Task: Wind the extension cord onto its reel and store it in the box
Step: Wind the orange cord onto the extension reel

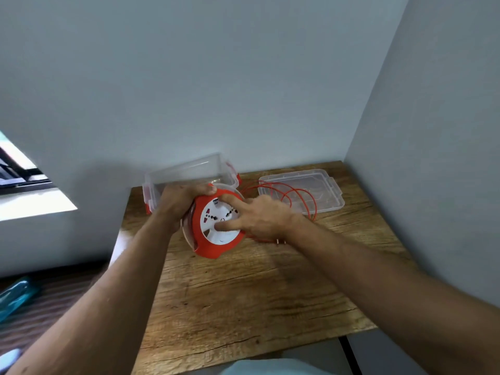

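Both hands are together on the round red plastic cord reel [213,226] with its white socket face, held tilted above the wooden table [243,293]. His left hand [181,201] grips the reel's upper rim from behind, fingers curled over the red edge. His right hand [259,215] lies across the white face, forefinger and thumb stretched out and pressing on it.

Loose loops of orange extension cord [295,194] trail from the reel to the right, draped over a clear plastic lid [324,185] that lies flat near the back of the table. The cord's plug end peeks out just below the right wrist.

Behind the left hand stands the clear plastic storage box [189,171] with red clips, open and close against the grey wall [216,90]. At lower left, something blue-green [15,296] lies on the dark floor.
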